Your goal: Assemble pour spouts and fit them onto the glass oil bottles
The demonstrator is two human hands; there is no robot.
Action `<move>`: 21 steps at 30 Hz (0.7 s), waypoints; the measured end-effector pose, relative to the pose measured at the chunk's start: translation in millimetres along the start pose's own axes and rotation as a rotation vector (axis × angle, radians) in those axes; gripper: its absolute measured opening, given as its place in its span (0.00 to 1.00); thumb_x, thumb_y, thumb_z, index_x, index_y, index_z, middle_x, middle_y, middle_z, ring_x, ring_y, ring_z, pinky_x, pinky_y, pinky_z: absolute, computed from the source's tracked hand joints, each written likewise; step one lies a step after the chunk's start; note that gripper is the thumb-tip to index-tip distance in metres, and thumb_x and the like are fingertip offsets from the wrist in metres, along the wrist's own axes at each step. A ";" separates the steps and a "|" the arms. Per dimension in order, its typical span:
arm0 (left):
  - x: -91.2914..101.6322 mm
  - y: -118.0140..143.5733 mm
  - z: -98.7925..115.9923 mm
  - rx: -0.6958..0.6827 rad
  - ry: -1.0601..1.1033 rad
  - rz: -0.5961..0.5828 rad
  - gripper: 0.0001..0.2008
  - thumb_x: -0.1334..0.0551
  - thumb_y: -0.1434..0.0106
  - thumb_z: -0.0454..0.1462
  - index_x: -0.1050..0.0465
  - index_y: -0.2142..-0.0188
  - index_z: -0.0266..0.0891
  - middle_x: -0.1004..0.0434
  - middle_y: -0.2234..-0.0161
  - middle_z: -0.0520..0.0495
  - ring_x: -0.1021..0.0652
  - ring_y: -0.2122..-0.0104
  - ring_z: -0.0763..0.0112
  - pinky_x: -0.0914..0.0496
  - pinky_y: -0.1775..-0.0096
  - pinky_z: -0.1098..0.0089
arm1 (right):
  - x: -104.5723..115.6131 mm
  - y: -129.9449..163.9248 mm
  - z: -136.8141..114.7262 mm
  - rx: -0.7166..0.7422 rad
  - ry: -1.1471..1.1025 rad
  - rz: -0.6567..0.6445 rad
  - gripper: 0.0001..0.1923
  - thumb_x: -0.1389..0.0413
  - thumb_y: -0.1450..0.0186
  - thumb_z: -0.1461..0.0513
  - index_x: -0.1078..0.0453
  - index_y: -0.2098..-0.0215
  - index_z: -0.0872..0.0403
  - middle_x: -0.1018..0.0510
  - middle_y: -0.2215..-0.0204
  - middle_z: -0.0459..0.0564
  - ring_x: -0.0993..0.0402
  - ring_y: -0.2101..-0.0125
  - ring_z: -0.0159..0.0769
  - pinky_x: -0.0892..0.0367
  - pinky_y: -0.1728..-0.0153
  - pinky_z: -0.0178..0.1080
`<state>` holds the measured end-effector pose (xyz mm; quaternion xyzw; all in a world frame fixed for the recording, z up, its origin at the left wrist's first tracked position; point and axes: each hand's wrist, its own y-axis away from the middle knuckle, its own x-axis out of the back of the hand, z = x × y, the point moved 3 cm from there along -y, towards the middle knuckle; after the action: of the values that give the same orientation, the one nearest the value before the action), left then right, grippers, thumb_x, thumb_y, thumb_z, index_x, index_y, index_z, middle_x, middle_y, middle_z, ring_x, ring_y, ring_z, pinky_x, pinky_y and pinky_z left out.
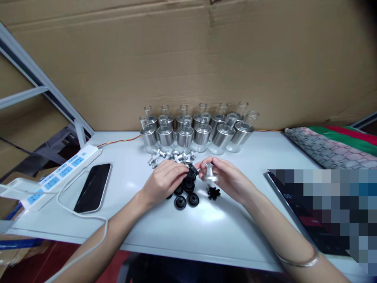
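Note:
My left hand [165,179] pinches a small black rubber ring [193,169] over a heap of black rubber caps [185,192] on the white table [206,232]. My right hand [228,179] holds a silver metal cone-shaped part [209,174] close to the ring, the two nearly touching. A black star-shaped piece [213,193] lies just below my right hand. Small silver cross-shaped fittings [171,156] lie in a loose pile behind my hands.
Two rows of glass bottles with metal collars [194,131] stand at the back against a cardboard wall. A black phone [93,186] and a white power strip [63,171] lie at left. A patterned cloth [330,147] and a dark tablet edge [282,196] sit at right.

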<state>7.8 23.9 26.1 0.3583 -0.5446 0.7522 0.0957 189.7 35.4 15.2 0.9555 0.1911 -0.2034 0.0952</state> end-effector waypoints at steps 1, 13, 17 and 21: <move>0.2 0.0 0.7 -0.005 0.007 0.014 0.06 0.41 0.36 0.29 0.32 0.59 0.35 0.21 0.65 0.44 0.22 0.65 0.69 0.28 0.62 0.67 | 1.1 -0.5 -0.1 0.016 -0.012 0.011 0.16 0.38 0.44 0.49 0.24 0.71 0.54 0.23 0.67 0.49 0.30 0.69 0.31 0.35 0.66 0.34; 2.0 -2.5 6.3 0.010 0.111 0.121 0.06 0.40 0.40 0.28 0.34 0.62 0.36 0.24 0.69 0.47 0.23 0.68 0.72 0.27 0.65 0.69 | 2.7 -3.6 2.4 0.110 -0.081 0.029 0.14 0.40 0.41 0.49 0.26 0.64 0.49 0.27 0.70 0.46 0.33 0.67 0.32 0.35 0.64 0.35; 2.3 -1.0 5.8 0.030 0.113 0.157 0.07 0.41 0.40 0.28 0.35 0.62 0.37 0.25 0.68 0.47 0.24 0.68 0.72 0.27 0.64 0.70 | -1.2 -2.0 3.3 0.085 -0.106 -0.011 0.14 0.40 0.41 0.50 0.26 0.64 0.50 0.27 0.68 0.46 0.33 0.66 0.31 0.35 0.64 0.34; -0.1 1.0 3.4 0.050 0.076 0.091 0.05 0.42 0.38 0.30 0.36 0.61 0.37 0.24 0.66 0.47 0.24 0.66 0.72 0.29 0.62 0.68 | -4.0 -0.9 2.9 0.057 -0.083 -0.012 0.16 0.37 0.44 0.49 0.26 0.65 0.52 0.27 0.67 0.48 0.33 0.66 0.33 0.35 0.63 0.36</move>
<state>8.9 20.6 25.8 0.3069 -0.5371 0.7823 0.0730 184.9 34.1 14.2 0.9475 0.1867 -0.2486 0.0746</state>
